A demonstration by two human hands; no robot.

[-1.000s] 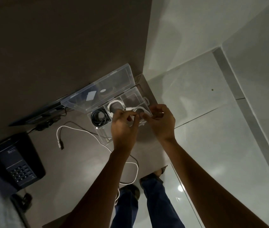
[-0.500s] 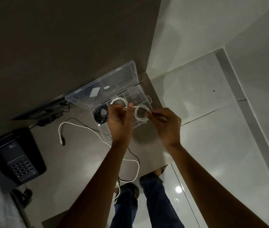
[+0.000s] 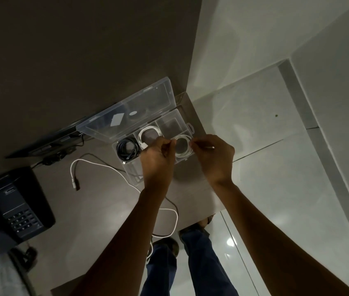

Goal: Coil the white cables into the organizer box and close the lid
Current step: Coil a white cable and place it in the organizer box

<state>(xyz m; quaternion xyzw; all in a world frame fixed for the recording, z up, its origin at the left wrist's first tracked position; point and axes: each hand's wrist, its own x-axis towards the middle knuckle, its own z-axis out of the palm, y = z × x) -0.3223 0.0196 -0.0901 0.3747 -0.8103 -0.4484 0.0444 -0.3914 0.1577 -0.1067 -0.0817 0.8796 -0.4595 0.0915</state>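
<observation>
Both hands (image 3: 187, 154) apparently pinch a round white cable coil (image 3: 183, 147) over the clear plastic organizer box (image 3: 170, 122).

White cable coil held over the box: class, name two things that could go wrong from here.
The coil is pinched only at its sides by the left hand and right hand, so it may spring open when released into the organizer box. The loose cable on the desk trails over the edge and could snag or slip down.
</observation>
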